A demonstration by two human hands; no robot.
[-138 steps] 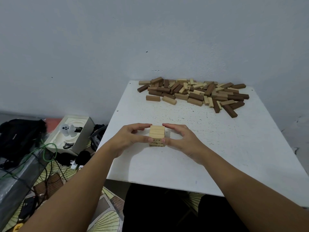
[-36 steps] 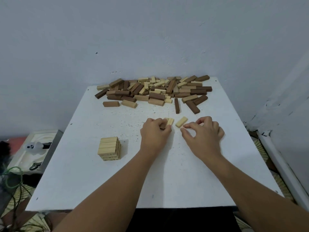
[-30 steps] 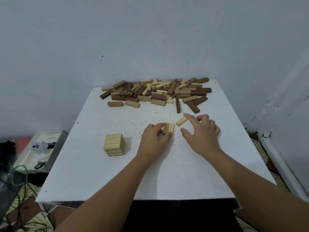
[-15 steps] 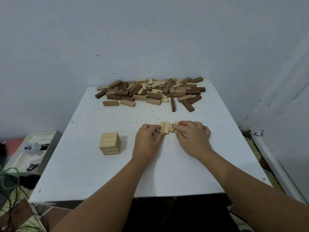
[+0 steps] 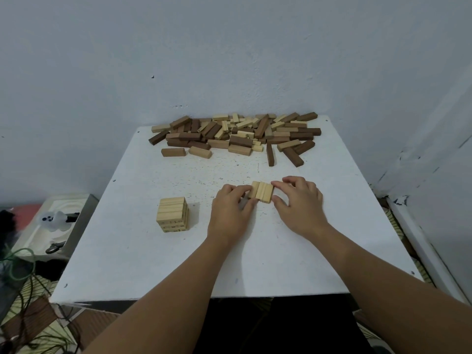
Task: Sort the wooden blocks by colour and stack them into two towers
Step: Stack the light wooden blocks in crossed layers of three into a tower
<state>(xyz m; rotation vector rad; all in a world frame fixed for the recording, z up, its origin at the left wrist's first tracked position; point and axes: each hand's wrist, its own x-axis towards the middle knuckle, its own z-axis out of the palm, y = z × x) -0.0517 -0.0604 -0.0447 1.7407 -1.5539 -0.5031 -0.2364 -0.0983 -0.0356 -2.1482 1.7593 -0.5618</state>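
Three light wooden blocks (image 5: 261,191) lie side by side on the white table (image 5: 178,264), pressed into one row. My left hand (image 5: 229,215) pinches the row's left side with curled fingers. My right hand (image 5: 298,203) pinches its right side between thumb and fingertips. A short tower of light blocks (image 5: 173,213) stands to the left of my hands, untouched. A mixed pile of dark and light blocks (image 5: 237,135) lies along the table's far edge.
A wall runs behind the table and along its right side. On the floor to the left are a white box with a small white figure (image 5: 55,221) and tangled green cables (image 5: 18,261).
The third light block has been pushed against the other two, so all three now form one tight row between my hands. The tower has not moved.
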